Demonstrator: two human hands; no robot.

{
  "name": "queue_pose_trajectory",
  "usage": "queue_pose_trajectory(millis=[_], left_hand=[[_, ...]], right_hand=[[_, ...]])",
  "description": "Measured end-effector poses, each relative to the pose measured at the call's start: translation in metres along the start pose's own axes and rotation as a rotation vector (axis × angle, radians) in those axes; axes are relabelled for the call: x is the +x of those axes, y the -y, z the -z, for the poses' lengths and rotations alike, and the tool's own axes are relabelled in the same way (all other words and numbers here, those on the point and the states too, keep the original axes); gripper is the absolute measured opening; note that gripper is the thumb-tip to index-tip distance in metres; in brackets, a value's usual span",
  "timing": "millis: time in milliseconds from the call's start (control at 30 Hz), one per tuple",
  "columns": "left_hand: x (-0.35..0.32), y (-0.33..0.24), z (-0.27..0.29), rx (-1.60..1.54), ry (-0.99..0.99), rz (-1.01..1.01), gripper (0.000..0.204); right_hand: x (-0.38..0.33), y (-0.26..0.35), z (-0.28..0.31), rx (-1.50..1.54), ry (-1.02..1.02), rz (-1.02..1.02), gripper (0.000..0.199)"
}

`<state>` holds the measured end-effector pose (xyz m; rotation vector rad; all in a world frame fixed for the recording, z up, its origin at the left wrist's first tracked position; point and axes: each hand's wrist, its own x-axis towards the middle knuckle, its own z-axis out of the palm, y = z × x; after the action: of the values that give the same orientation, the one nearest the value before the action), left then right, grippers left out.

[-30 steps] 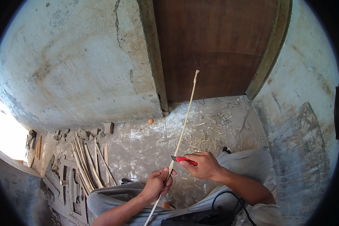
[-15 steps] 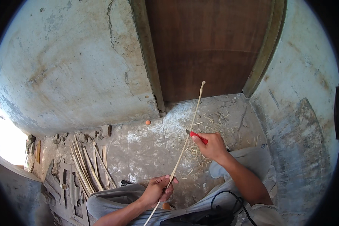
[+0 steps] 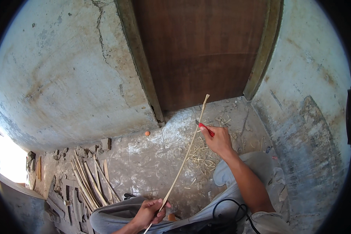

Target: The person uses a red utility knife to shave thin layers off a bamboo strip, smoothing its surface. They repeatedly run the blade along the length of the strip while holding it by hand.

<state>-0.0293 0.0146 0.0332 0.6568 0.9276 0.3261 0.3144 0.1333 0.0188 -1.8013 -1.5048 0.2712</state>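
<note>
A thin bamboo strip (image 3: 185, 156) is held at both ends above a tiled floor (image 3: 144, 163).

Head view: the strip's lower end is gripped in the closed left hand (image 3: 149, 212) over the knee, while a red-handled knife (image 3: 205, 128) is clasped in the right hand (image 3: 218, 139) and laid against the strip near its upper end. Pale shavings (image 3: 201, 156) are scattered beneath the right hand. More sticks (image 3: 87, 183) are piled at the floor's left edge, below the wall (image 3: 66, 78), and a wooden door (image 3: 199, 50) is seen behind.

The knife (image 3: 205, 128) blade is too small to tell; the strip's (image 3: 183, 162) lower end runs off frame.
</note>
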Motion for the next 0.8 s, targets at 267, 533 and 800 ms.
queue_pose_trajectory(millis=[267,533,800], left_hand=[[-0.049,0.035,-0.003,-0.087,-0.209,-0.020,0.032],[-0.007,-0.019,-0.002,-0.059,-0.223,-0.071,0.040],[0.045,-0.063,-0.014,-0.047,-0.160,-0.046,0.037]], right_hand=[[-0.007,0.006,0.003,0.005,0.047,-0.052,0.042],[-0.072,0.054,-0.028,0.411,0.349,0.341,0.032],[-0.084,0.060,-0.034,0.336,0.329,0.452,0.024]])
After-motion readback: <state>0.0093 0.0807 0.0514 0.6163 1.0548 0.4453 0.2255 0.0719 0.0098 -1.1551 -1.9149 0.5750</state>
